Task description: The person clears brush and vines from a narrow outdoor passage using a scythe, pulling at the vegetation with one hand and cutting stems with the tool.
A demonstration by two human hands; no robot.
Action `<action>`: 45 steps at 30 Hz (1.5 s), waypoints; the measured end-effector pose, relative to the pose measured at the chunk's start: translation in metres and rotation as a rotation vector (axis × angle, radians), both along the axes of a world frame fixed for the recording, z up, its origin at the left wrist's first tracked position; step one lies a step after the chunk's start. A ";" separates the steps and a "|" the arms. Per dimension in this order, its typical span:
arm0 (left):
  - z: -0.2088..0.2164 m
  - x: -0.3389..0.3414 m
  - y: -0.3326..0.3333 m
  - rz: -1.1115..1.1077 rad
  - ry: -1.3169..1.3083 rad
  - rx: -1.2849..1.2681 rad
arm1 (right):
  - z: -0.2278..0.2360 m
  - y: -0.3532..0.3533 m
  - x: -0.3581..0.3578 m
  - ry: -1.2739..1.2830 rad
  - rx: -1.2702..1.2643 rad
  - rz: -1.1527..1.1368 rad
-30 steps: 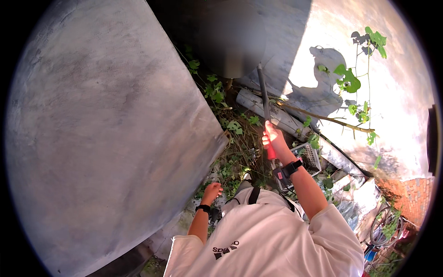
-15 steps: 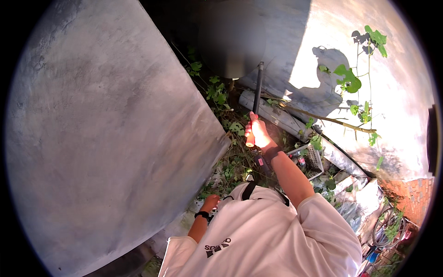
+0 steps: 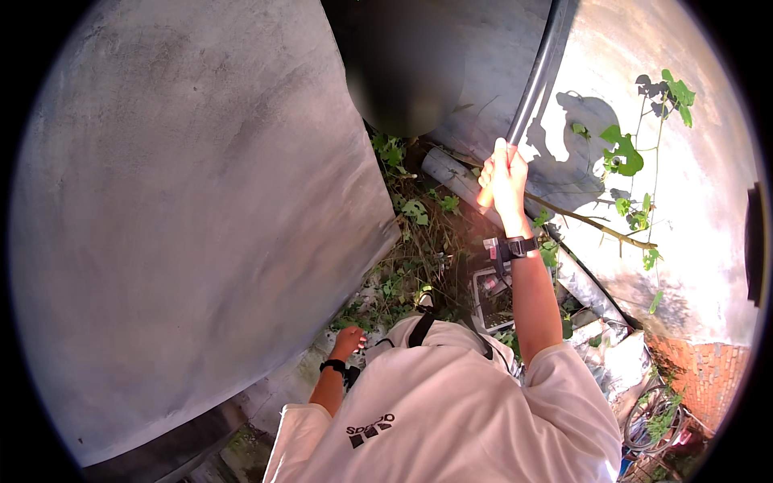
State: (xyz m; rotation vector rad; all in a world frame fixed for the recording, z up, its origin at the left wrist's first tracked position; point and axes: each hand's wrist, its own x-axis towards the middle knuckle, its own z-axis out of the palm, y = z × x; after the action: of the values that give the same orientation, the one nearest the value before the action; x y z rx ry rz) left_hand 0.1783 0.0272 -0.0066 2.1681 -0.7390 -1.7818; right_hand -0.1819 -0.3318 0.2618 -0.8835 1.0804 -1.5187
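My right hand (image 3: 506, 181) is closed round the lower end of a long-handled tool with a dark shaft (image 3: 533, 88), whose orange-brown butt (image 3: 485, 198) shows below my fist. The shaft slants up to the right and runs out at the top of the picture, so its far end is hidden. It is raised in front of the sunlit wall. Low on the left, beside my shirt, my left hand (image 3: 349, 341) hangs with its fingers loosely bent and slightly apart, with nothing seen in it. Dark straps sit on both wrists.
A large grey slab-like wall (image 3: 209, 209) fills the left side. Weeds and dry stems (image 3: 423, 229) grow in the gap. A pale pipe (image 3: 455, 179), a thin branch (image 3: 592, 220), a white crate (image 3: 481, 302) and climbing leaves (image 3: 625, 153) lie on the right, near red bricks (image 3: 700, 366).
My right hand has moved up and to the right, swinging the tool's shaft up past the top edge. My left hand has shifted slightly left and up.
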 end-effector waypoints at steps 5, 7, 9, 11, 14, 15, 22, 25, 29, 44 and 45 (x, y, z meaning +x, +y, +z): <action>-0.004 -0.017 0.029 0.112 0.020 0.031 | -0.052 -0.010 0.022 0.326 -0.021 -0.070; 0.007 -0.022 0.035 0.131 -0.016 0.078 | -0.093 0.004 0.029 0.464 0.193 -0.017; 0.010 -0.022 0.046 0.100 -0.034 0.118 | -0.124 0.015 0.033 0.546 0.558 0.134; 0.005 -0.023 0.058 0.144 -0.047 0.162 | -0.137 0.014 0.036 0.515 0.617 0.173; 0.004 -0.020 0.072 0.236 -0.021 0.149 | -0.124 0.007 0.032 0.486 0.590 0.178; 0.004 -0.018 0.080 0.269 0.000 0.153 | -0.121 -0.003 0.032 0.489 0.563 0.219; -0.016 -0.016 0.071 0.194 0.020 0.167 | -0.107 -0.017 0.021 0.801 0.372 0.124; -0.012 -0.023 0.042 0.145 -0.012 0.111 | -0.104 -0.022 0.011 0.867 0.263 0.099; -0.022 -0.018 0.021 0.179 0.050 0.025 | -0.104 0.003 0.026 0.536 0.271 0.190; -0.010 -0.016 -0.005 -0.033 -0.001 -0.068 | -0.105 0.011 0.044 0.153 0.508 0.228; -0.002 -0.022 -0.015 -0.071 0.013 -0.160 | -0.106 0.008 0.044 0.154 0.495 0.228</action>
State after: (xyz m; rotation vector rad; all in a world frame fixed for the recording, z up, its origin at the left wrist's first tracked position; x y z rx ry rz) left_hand 0.1565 0.0121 -0.0085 2.0491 -0.9323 -1.7042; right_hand -0.1376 -0.3234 0.1556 -0.7496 1.3419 -0.9454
